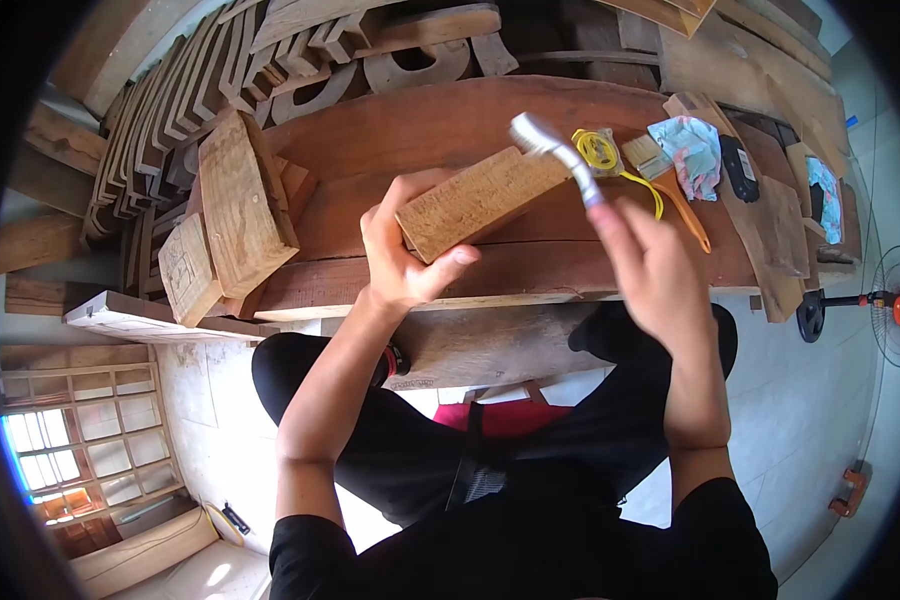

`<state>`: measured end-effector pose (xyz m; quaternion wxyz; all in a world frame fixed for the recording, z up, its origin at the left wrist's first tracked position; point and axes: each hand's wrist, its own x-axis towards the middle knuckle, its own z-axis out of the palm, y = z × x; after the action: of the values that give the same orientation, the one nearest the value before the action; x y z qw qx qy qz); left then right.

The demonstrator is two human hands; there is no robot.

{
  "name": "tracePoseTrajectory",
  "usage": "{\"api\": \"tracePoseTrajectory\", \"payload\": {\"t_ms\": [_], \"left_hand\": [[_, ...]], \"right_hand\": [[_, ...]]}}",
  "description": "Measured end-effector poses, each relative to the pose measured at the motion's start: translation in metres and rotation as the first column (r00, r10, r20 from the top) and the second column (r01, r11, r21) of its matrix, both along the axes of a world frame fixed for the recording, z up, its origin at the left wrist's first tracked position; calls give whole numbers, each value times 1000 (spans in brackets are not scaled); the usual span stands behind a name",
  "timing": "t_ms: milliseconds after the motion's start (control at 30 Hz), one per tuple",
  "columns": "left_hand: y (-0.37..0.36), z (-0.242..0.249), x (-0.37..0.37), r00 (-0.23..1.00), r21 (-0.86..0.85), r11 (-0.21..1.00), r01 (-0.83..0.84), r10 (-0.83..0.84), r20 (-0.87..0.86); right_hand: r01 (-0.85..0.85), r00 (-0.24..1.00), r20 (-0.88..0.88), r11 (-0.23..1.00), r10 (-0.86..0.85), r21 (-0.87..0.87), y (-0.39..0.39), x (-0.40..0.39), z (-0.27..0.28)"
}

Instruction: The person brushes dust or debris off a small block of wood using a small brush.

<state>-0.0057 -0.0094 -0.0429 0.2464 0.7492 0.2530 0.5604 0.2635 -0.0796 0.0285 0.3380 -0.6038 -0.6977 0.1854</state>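
A rectangular wooden block with a rough brown face is tilted up above the bench, its right end higher. My left hand is wrapped round its left end, thumb on the near side. In my right hand is a white-headed brush, held closed around its handle. The bristles are at the block's upper right end; blur hides whether they touch it. Below both lies the reddish-brown wooden bench.
Wood blocks sit at the bench's left. On the right are a yellow coil, a flat paintbrush, a patterned cloth and a dark device. Curved wooden pieces line the back; a fan stands far right.
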Motion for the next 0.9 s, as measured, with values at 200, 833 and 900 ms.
{"api": "tracePoseTrajectory", "payload": {"t_ms": [200,833,900], "left_hand": [[-8,29,8,998,-130,991,-32,24,-65],[-5,20,24,983,-194,964,182,-179,36],[-4,20,20,979,-239,952,192,-202,-15]], "right_hand": [[-277,959,80,960,273,49,-21,-27,-8],[-267,956,100,958,277,-104,-32,-21,-3],[-172,976,107,974,189,-151,-21,-12,5]]}}
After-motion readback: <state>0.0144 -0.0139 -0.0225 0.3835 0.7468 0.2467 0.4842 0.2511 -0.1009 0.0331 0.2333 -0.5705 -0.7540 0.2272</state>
